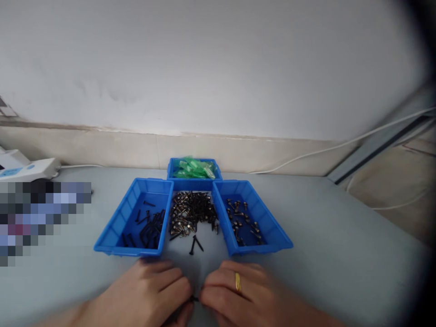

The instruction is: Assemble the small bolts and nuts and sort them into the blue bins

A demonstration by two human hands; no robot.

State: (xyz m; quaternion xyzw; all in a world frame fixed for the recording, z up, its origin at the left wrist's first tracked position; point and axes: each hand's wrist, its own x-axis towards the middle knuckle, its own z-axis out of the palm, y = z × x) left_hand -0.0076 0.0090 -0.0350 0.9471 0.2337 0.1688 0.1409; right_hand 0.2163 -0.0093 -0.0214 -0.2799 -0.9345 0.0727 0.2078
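My left hand (150, 293) and my right hand (238, 290) meet at the near edge of the grey table, fingers curled in. Between their fingertips sits a small dark piece (194, 299), too small to name for sure. My right hand wears a gold ring. Just ahead lies a loose pile of dark screws (192, 211) on the table, with two screws (195, 244) apart from it. A blue bin on the left (112, 227) holds black screws. A blue bin on the right (269, 227) holds short dark screws.
A third blue bin (194, 182) at the back holds green plastic pieces. A white device (27, 169) with a cable sits at far left by the wall. White cables (340, 145) run along the right. A blurred patch (37, 218) covers the left table.
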